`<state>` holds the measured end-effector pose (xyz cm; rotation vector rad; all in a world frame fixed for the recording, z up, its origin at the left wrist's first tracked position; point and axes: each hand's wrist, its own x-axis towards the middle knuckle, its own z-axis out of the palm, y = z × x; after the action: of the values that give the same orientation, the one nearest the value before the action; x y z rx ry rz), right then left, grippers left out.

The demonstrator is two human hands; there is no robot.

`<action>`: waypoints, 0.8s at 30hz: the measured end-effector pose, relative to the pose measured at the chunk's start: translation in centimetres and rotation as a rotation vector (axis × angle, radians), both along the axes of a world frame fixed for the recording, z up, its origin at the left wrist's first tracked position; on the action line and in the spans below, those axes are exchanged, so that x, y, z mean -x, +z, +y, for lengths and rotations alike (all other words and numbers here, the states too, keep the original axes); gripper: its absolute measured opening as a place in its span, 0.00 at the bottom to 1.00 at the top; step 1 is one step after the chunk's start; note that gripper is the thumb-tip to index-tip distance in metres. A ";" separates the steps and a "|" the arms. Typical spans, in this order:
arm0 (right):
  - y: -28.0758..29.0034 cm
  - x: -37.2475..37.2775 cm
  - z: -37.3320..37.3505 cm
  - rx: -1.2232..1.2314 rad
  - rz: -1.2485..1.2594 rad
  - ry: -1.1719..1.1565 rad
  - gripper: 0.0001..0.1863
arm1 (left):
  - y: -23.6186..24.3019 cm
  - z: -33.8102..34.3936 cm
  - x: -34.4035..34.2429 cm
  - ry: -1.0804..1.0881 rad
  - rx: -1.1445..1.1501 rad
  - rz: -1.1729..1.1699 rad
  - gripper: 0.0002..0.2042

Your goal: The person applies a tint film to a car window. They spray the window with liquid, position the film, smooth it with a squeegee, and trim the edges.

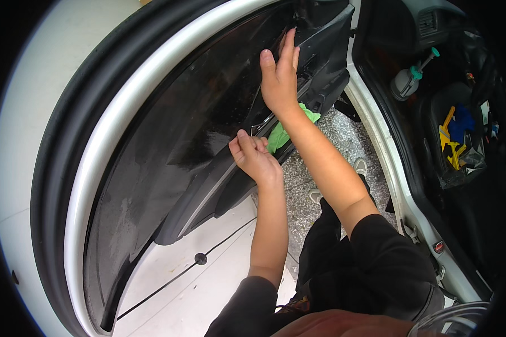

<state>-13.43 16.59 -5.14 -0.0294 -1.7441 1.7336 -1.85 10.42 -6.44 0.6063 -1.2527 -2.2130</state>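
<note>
Right hand [281,84]: fingers extended, thumb apart, over the dark window pane [168,123]; contact cannot be determined. Left hand [256,160]: fingers curled inward, close to the pane's lower edge; whether they pinch anything cannot be told. Green cloth [278,137] lies at the black door trim [213,194], between left hand and right forearm. Inside the vehicle: pump spray bottle [406,84], yellow tools [445,135], blue item [461,121].
</note>
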 end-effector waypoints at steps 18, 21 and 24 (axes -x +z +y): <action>-1.1 0.1 -0.3 0.011 0.042 0.024 0.44 | -0.2 -0.4 -0.1 -0.045 -0.040 -0.002 0.09; -1.1 0.6 -0.4 0.111 0.083 0.050 0.44 | -0.1 -0.4 -0.1 -0.041 -0.047 0.006 0.08; -0.8 0.5 -0.2 0.088 0.023 0.049 0.43 | 0.1 -0.2 -0.1 -0.031 -0.053 -0.009 0.09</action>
<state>-13.91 16.39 -5.92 -0.0051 -1.6636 1.8385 -1.75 10.21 -6.36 0.6219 -1.2186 -2.2780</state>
